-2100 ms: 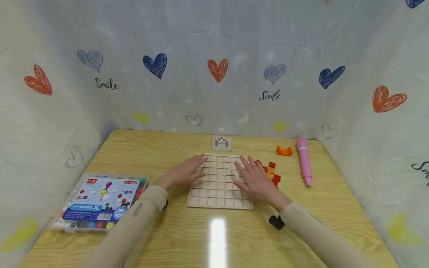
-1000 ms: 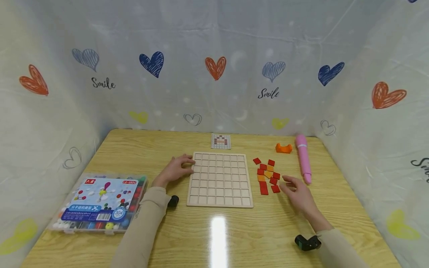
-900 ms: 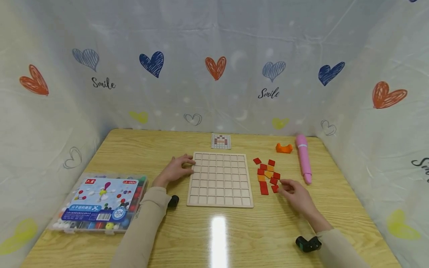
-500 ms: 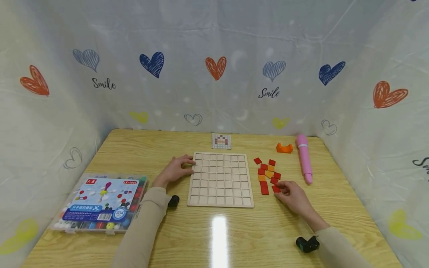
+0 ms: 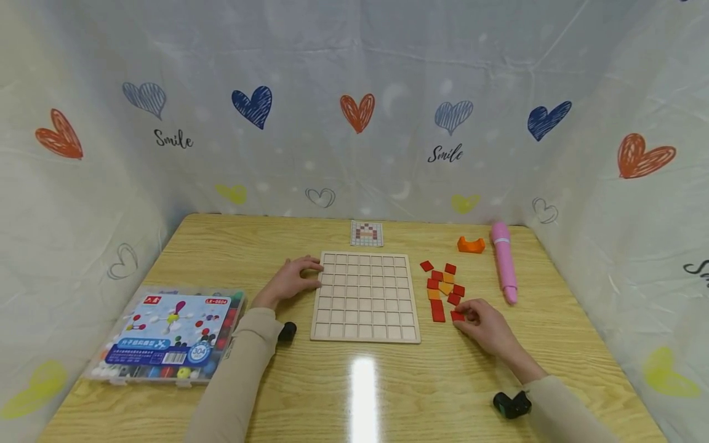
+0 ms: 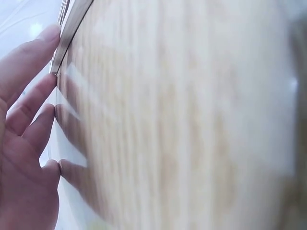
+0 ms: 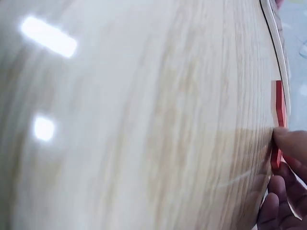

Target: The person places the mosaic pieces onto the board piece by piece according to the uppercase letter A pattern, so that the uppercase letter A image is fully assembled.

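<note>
My left hand [image 5: 292, 280] lies on the table with its fingertips at the left edge of the wooden grid board [image 5: 366, 298]; in the left wrist view those fingers [image 6: 33, 103] look relaxed and touch the board's side. My right hand [image 5: 484, 324] pinches a small red square tile [image 5: 456, 315] between thumb and fingers, low over the table right of the board. In the right wrist view its thumb [image 7: 290, 143] lies against the red tile [image 7: 276, 159]. Several other red tiles [image 5: 437, 311] and a few orange tiles [image 5: 445, 287] lie flat in a loose cluster beside it.
A pattern card [image 5: 367, 234] lies behind the board. At the back right are an orange holder [image 5: 471, 245] and a pink pen-shaped stick [image 5: 504, 264]. A plastic case of molecular model parts [image 5: 166, 335] lies at left. Printed curtains enclose the table.
My right hand has left the board, gone right to the tiles and taken hold of a red one, drawing it slightly nearer. My left hand has slid off the grid to the board's left edge.
</note>
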The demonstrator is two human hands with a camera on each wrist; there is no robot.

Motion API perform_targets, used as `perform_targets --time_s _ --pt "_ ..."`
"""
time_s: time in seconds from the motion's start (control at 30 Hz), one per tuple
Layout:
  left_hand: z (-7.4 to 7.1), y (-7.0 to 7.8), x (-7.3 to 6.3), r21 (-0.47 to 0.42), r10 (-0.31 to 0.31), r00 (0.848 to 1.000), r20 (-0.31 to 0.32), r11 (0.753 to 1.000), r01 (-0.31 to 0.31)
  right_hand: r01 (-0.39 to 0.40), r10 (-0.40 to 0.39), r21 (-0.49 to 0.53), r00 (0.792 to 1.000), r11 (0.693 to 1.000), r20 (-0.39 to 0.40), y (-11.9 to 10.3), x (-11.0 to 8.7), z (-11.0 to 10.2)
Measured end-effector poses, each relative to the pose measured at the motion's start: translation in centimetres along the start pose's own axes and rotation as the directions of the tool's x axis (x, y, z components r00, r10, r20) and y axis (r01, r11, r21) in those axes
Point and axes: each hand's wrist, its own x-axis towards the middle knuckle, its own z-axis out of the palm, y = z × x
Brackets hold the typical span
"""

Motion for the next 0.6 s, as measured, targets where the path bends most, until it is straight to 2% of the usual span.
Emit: perform_targets --time_s 0.17,0.3,0.43,0.6 --pt "0.0 0.0 0.1 -0.005 0.001 1.0 0.0 1.0 -0.001 0.08 -0.08 -0.018 0.997 0.997 0.024 0.1 0.1 -0.6" --pt "0.0 -0.1 0.1 -0.002 -0.004 1.0 0.002 1.0 0.004 0.107 -0.106 -0.028 0.994 0.994 0.036 -0.4 0.8 -1.1" --pt "-0.1 -0.1 0.1 0.005 -0.007 1.0 0.007 1.0 0.007 0.139 -0.138 -0.03 0.99 0.99 0.02 -1.5 2.8 -1.1" --pt "-0.1 0.1 0.1 0.003 -0.012 1.0 0.011 1.0 0.012 0.159 -0.16 0.015 0.987 0.987 0.031 -3.6 6.4 -0.3"
